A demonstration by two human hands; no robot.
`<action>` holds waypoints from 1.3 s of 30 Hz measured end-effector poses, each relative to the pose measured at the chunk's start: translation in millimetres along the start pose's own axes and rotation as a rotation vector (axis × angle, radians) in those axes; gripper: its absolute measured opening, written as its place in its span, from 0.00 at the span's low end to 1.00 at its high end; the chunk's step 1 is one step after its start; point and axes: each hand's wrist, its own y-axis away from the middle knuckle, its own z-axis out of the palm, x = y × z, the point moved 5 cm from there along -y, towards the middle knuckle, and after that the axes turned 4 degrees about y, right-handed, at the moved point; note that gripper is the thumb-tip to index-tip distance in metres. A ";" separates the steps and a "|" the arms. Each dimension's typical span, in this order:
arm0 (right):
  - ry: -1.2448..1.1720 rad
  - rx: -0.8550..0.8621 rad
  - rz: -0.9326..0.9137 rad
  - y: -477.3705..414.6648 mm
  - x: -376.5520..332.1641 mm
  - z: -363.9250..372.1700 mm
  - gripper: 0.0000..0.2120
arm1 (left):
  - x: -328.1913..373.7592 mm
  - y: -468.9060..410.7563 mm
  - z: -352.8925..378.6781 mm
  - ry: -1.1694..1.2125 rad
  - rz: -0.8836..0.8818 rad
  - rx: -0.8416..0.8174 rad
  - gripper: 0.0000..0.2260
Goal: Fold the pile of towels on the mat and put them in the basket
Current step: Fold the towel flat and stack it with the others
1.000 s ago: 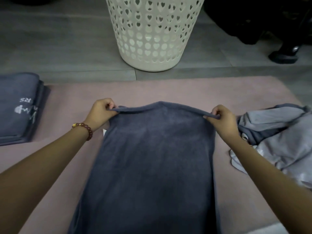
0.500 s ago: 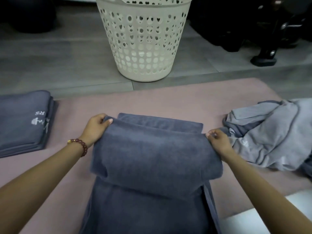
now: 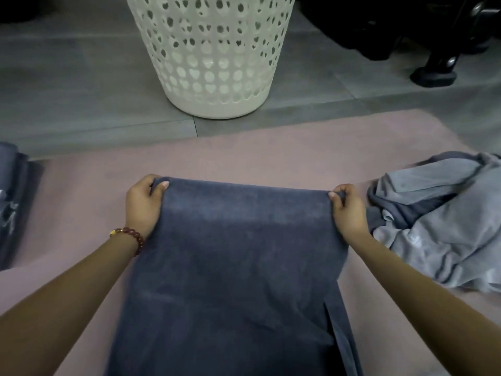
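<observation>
On the pink mat [image 3: 244,156], right in front of me, a dark blue-grey towel [image 3: 238,267] lies as a long rectangle running from my body toward the basket. Fabric is thick terry, short nap, matte, slightly fuzzy. Its far edge is a rounded fold, straight across. My left hand [image 3: 142,206] pinches the far-left corner of that fold, thumb on top, fingers curled under the cloth. My right hand [image 3: 349,213] pinches the far-right corner the same way, knuckles up. Both hands closed on the towel, well apart, one at each corner. A beaded bracelet [image 3: 130,236], dark red round beads with one gold bead, sits on my left wrist. Near the towel's right side a second layer edge shows as a narrow strip lower down.

Right of my right hand, touching the towel's edge, a crumpled heap of lighter grey towels [image 3: 444,226], soft, rumpled, no clear shape. At the far left edge of the mat, a folded stack of the same dark towels [image 3: 12,207], flat, squared corners, some white print partly visible, unreadable.

Beyond the mat, on the grey tiled floor [image 3: 81,85], stands the basket [image 3: 214,55]: cream plastic, round, tapering downward, walls perforated with small heart-shaped holes, solid band at the base. Its top is cut off by the frame.
</observation>
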 end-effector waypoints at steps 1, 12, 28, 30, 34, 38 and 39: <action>0.021 -0.028 -0.016 -6.0 1.1 3.8 0.03 | -4.4 -3.6 3.9 -0.029 0.008 -0.005 0.05; 0.350 -0.329 -0.011 -22.3 16.4 24.9 0.05 | -20.6 -16.1 23.0 -0.224 0.010 -0.201 0.10; 0.062 -0.100 -0.122 -9.2 -36.6 -56.5 0.02 | 37.4 -8.7 -38.8 0.100 -0.054 -0.029 0.06; 0.017 -0.071 -0.189 -5.2 -63.5 -80.6 0.04 | 58.6 -11.4 -62.1 0.107 -0.040 -0.011 0.08; -0.097 0.124 -0.343 -17.7 -141.3 -136.0 0.05 | 136.4 -35.5 -120.3 0.192 0.070 0.044 0.06; -0.290 0.271 -0.353 -44.6 -240.4 -192.7 0.05 | 237.7 -68.3 -196.1 0.276 0.167 0.175 0.04; -0.313 0.288 -0.374 -49.0 -265.6 -205.6 0.05 | 259.3 -72.7 -213.5 0.280 0.198 0.207 0.04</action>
